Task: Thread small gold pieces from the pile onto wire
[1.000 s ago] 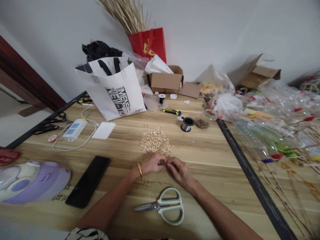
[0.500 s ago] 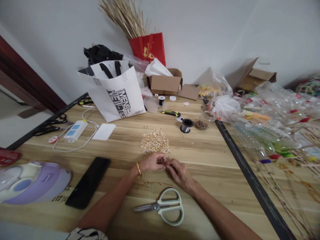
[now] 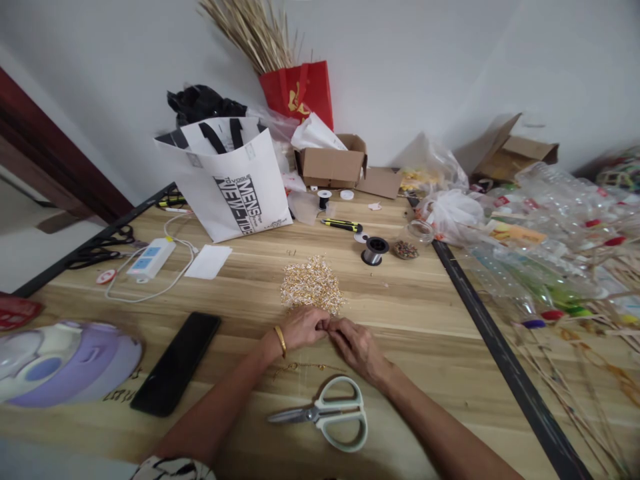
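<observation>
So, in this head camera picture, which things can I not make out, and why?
Head view:
What the left hand and right hand may hold: they hide it.
Any contents of the white bag: its front hides them.
Single pieces in the gold pile: too small.
Whole red object: cut off by left edge.

The left forearm (image 3: 215, 410) and right forearm (image 3: 440, 417) are angled inward, while the left hand (image 3: 304, 326) and right hand (image 3: 361, 348) are held together, palms lowered, fingers (image 3: 342, 327) curled.
</observation>
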The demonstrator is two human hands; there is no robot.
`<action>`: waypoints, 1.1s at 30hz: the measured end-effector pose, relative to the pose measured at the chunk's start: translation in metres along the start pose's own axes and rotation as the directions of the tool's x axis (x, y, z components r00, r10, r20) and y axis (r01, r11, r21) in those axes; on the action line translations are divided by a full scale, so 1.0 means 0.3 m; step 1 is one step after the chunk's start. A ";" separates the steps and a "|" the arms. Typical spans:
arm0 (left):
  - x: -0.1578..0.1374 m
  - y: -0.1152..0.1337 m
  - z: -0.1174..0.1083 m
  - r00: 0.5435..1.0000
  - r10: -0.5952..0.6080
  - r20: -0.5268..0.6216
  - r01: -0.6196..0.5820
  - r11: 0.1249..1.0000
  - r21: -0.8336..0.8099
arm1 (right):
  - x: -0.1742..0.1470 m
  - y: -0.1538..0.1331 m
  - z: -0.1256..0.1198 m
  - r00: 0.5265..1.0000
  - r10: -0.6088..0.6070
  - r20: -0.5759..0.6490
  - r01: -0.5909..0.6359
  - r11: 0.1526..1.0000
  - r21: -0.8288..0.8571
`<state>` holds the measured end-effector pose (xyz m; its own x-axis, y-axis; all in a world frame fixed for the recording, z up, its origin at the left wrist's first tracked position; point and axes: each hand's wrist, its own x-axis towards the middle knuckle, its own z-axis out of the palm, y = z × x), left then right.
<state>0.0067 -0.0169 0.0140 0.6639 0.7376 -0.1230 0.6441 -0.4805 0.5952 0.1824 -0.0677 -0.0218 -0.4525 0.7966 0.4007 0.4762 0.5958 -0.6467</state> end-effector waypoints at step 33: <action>-0.001 -0.014 -0.035 0.998 0.044 0.045 -0.038 0.991 -0.128 | 0.006 -0.029 -0.015 1.000 0.000 0.004 0.001 0.982 -0.187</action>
<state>-0.0003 -0.0101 0.0199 0.7080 0.6937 -0.1321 0.5646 -0.4437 0.6959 0.1807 -0.0710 -0.0125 -0.4554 0.7963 0.3981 0.6083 0.6048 -0.5140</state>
